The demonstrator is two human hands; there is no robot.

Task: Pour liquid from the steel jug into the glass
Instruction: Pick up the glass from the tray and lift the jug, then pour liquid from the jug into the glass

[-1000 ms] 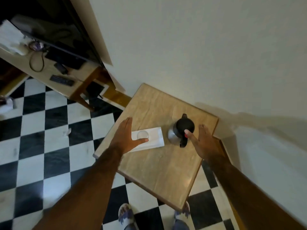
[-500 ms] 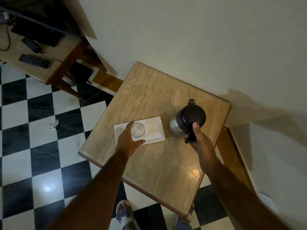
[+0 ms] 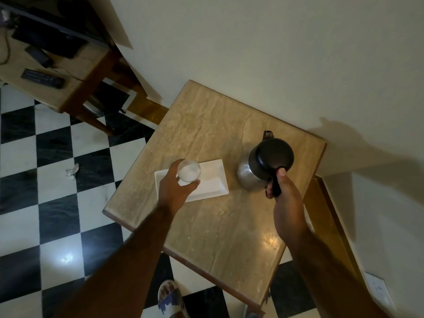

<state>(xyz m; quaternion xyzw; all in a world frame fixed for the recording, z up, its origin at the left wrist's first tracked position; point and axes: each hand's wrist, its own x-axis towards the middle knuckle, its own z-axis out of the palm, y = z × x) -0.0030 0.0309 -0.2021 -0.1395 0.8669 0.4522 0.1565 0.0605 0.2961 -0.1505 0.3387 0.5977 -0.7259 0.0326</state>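
A steel jug [image 3: 249, 174] with a black lid and black handle stands upright on the beige marble-topped table [image 3: 206, 125], right of centre. My right hand [image 3: 283, 191] is closed around its handle, thumb up against the lid. A clear glass [image 3: 189, 171] stands over the left end of a white rectangular tray [image 3: 213, 182]. My left hand [image 3: 175, 188] wraps around the glass from the left and front. Whether the glass touches the tray I cannot tell.
The table stands against a pale wall, its far right corner near the jug. A wooden desk [image 3: 68, 88] with cables and a remote is at the upper left. The floor is black-and-white checkered tile [image 3: 46, 157]. My sandalled foot [image 3: 171, 299] shows below the table's front edge.
My left hand has closed around the glass, and my right hand has moved from beside the jug to gripping its handle. The camera has moved closer over the table.
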